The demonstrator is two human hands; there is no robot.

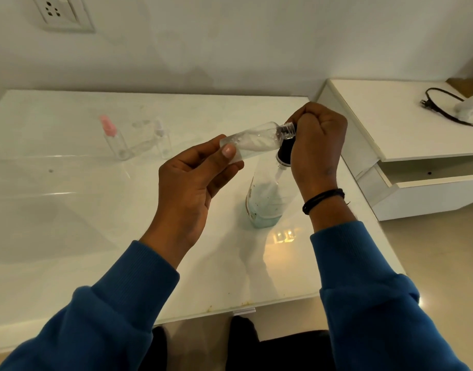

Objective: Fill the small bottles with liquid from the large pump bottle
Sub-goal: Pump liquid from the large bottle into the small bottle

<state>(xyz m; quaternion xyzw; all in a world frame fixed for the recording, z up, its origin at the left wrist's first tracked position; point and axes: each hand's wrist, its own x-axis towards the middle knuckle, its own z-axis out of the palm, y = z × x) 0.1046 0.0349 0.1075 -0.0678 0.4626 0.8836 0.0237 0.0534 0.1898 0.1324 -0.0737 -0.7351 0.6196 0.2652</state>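
A glossy white table [69,210] meets a white wall with a socket [62,13] at eleven o'clock. The left hand [192,180] pinches a small clear bottle [256,140]. The right hand [318,145] curls over the pump bottle [264,202].

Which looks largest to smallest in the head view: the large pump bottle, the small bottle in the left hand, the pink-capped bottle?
1. Large pump bottle
2. Small bottle in the left hand
3. Pink-capped bottle, though it stands farther away, so 2 and 3 may match.
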